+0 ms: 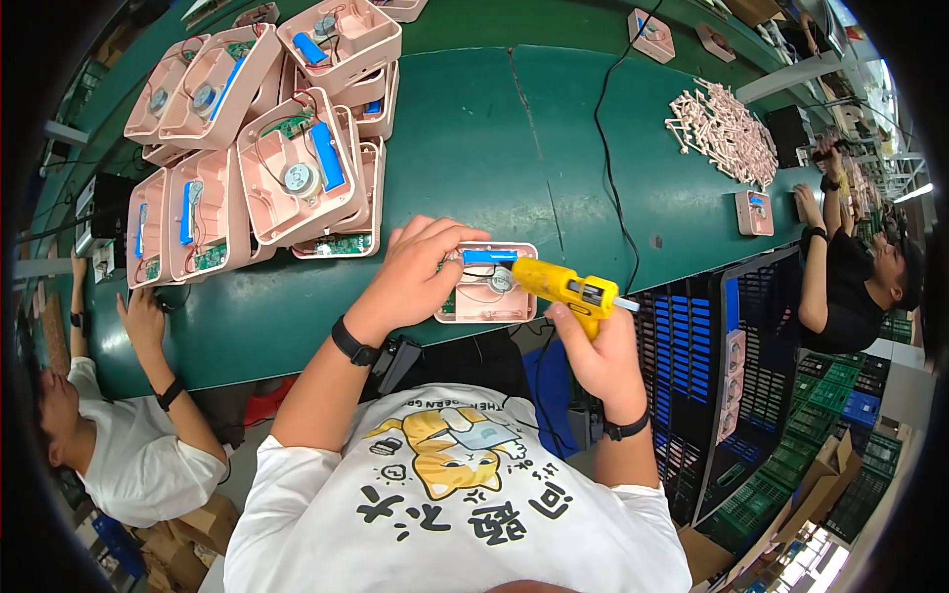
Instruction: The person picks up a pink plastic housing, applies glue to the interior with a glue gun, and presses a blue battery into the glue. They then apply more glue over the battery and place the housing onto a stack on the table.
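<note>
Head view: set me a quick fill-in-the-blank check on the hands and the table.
The right hand holds a ____ glue gun.
The left hand touches a ____ case.
The table is coloured ____.
The heap of small pink parts lies on the picture's ____ side.

Missing words: yellow; pink; green; right.

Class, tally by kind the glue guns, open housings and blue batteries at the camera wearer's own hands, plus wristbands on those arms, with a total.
Yellow glue gun, in right hand: 1
Pink housing, at left hand: 1
Blue battery: 1
Black wristbands: 2
Total: 5
</note>
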`<state>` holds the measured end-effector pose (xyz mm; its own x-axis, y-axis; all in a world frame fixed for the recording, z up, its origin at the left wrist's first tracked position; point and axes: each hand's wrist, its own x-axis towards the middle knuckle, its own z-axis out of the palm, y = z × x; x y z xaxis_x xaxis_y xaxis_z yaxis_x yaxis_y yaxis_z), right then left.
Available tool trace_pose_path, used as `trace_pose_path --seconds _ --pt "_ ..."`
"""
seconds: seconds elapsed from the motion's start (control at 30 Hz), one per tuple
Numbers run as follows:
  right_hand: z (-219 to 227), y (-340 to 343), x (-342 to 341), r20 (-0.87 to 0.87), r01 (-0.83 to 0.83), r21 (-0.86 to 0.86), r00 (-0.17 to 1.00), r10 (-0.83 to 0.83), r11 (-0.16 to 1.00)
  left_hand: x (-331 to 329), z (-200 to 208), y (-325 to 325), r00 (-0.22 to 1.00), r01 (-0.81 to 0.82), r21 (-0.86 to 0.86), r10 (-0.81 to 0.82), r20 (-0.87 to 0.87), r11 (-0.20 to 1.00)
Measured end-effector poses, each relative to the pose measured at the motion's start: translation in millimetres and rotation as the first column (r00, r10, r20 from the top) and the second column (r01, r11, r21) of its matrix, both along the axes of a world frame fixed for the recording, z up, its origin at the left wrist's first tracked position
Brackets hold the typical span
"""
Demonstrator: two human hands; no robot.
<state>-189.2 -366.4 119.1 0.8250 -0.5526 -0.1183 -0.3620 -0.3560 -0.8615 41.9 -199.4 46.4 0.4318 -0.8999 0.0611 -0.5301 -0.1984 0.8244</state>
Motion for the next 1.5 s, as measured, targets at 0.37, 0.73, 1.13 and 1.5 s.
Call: trace_pose_path --seconds 0.37,0.73,1.13,1.5 --pt "-5.0 15.5 16.1 -0.046 -0.026 -0.012 0.999 0.025 1.0 -1.6 4.3 -0.1 0.999 0.027 0.008 -0.027 -0.021 1.0" --pt "-20.2 4.1 16.7 0.119 -0.029 0.017 0.993 0.027 0.999 -14.5 9.1 10.5 0.954 -0.153 -0.082 0.169 0.25 0.985" --pt "-111.5 -136.2 -19.4 0.51 0.362 0.375 0.688 -0.516 0.853 17.2 -12.8 -136.6 0.923 -0.382 -0.26 0.381 -0.056 0.887" --pt "-119.5 -136.4 -12.9 0.482 0.376 0.386 0.696 -0.532 0.842 150.2 -22.1 -289.2 0.581 -0.714 -0.185 0.719 0.383 0.675"
